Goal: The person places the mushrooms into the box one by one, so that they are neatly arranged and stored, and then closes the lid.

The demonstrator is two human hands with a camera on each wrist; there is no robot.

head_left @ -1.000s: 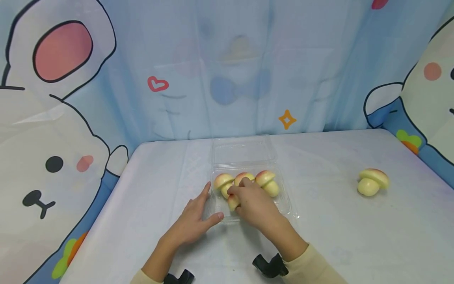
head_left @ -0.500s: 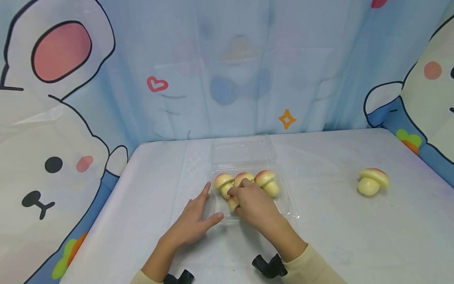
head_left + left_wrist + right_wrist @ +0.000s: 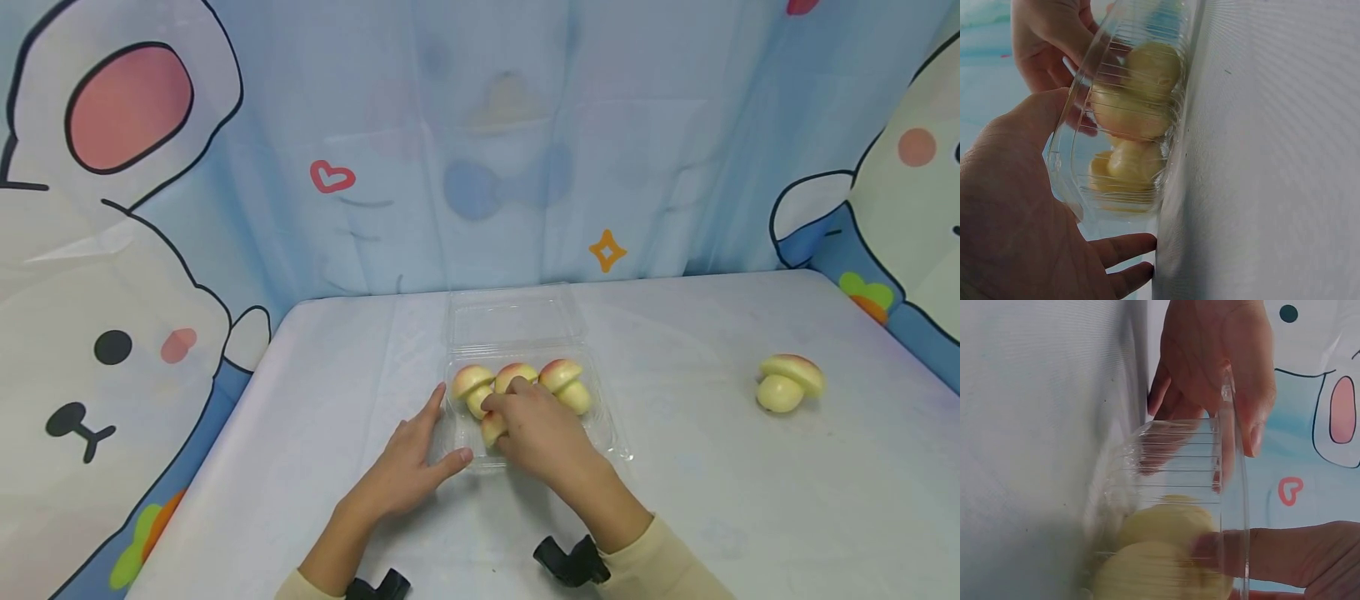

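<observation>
A clear plastic clamshell box (image 3: 517, 354) stands with its lid laid back. Inside, a row of yellow mushrooms with reddish caps includes a left mushroom (image 3: 472, 387), a middle mushroom (image 3: 512, 375) and a right mushroom (image 3: 570, 390). My right hand (image 3: 543, 437) reaches into the box and grips a nearer mushroom (image 3: 492, 429), mostly hidden beneath the fingers. In the right wrist view, the right thumb (image 3: 1291, 553) shows through the clear wall. My left hand (image 3: 405, 467) spreads along the box's left front corner, its thumb at the rim (image 3: 1063, 134) in the left wrist view.
Another mushroom (image 3: 787, 385) lies on the white tablecloth (image 3: 712, 492) at the right. Behind the table hangs a blue cartoon curtain (image 3: 510, 167). A black mount (image 3: 572, 562) sits at the right wrist, and a similar mount (image 3: 378, 585) at the left.
</observation>
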